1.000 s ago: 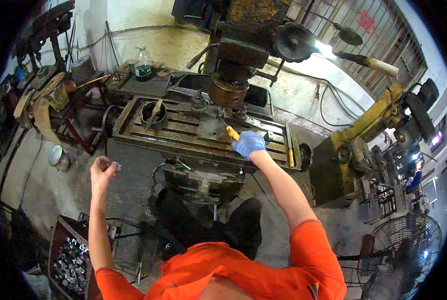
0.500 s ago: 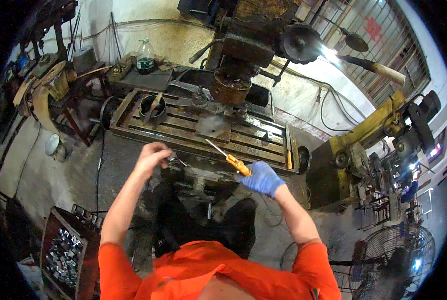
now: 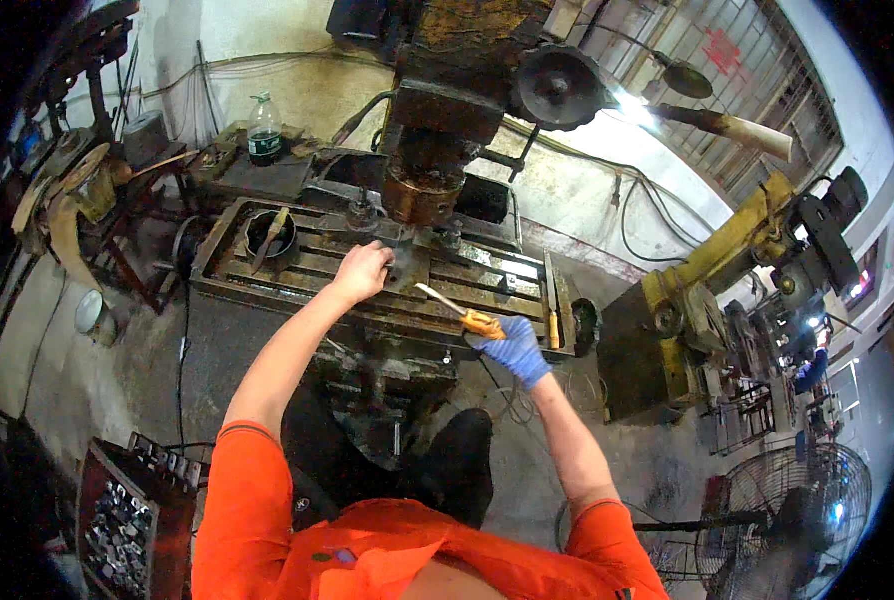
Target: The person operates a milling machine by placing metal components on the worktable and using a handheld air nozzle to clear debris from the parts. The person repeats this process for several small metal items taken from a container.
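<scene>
A grimy metal workshop: an old milling machine (image 3: 437, 110) stands central, a yellow machine (image 3: 707, 290) to its right, a bin of metal parts (image 3: 122, 525) near its foot.

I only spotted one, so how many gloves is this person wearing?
1: a blue glove on the right hand, holding the orange-handled tool. The left hand is bare, resting on the machine table.

Green-labelled clear bottle (image 3: 264, 128) on left bench — red sign (image 3: 724, 52) on far grille
</scene>
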The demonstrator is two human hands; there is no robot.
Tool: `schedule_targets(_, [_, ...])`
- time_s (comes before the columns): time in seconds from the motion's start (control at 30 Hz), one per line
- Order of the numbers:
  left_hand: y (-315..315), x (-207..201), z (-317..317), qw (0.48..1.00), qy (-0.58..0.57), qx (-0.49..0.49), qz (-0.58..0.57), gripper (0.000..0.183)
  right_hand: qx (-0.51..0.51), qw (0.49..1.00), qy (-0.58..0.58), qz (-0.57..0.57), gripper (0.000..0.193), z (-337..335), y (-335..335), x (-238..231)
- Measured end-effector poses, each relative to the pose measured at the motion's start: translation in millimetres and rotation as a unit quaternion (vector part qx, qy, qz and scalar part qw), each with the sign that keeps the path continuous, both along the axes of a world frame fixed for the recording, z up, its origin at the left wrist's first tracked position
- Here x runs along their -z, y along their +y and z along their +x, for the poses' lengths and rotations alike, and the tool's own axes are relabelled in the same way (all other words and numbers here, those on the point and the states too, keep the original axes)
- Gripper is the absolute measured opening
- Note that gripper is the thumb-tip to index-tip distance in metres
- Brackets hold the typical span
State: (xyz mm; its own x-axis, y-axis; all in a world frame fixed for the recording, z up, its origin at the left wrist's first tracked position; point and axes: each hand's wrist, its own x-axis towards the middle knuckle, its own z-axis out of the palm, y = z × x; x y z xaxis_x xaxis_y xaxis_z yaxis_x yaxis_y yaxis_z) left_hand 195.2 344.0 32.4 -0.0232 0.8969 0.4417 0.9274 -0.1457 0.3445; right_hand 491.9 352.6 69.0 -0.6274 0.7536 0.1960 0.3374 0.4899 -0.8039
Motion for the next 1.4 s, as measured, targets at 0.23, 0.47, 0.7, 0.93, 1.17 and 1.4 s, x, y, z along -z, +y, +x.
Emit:
schedule_targets(0.23, [-8.8, 1.1, -5.0, 0.998, 0.047, -0.033, 0.012, 0.022, 0.162, 0.979, -0.049, -0.112, 0.033, -6.8, 1.0, 109.4])
schedule_targets(0.47, [23.2, 15.1, 1.1, 0.996, 0.020, -0.032, 0.081, 0.018, 0.202, 0.975, -0.068, -0.069, 0.041, 16.6, -22.1, 100.2])
schedule_targets(0.7, [49.7, 18.0, 14.4, 0.992, 0.009, -0.112, 0.063, 0.024, 0.212, 0.973, -0.094, 0.012, 0.030, 93.4, -14.9, 73.2])
schedule_targets(0.93, [50.4, 5.1, 14.6, 0.976, -0.037, -0.211, -0.041, 0.037, 0.213, 0.942, 0.069, 0.250, 0.021, 108.5, 30.6, -123.2])
schedule_targets(1.17, [65.3, -0.9, 19.4, 0.978, -0.050, -0.197, -0.054, 0.041, 0.064, 0.842, 0.386, 0.371, 0.034, 80.0, 40.8, -350.6])
schedule_targets(1.4, [67.9, 16.7, 4.6, 0.979, -0.048, -0.196, -0.041, 0.033, -0.031, 0.847, 0.464, 0.259, 0.023, 66.3, 8.4, -264.7])
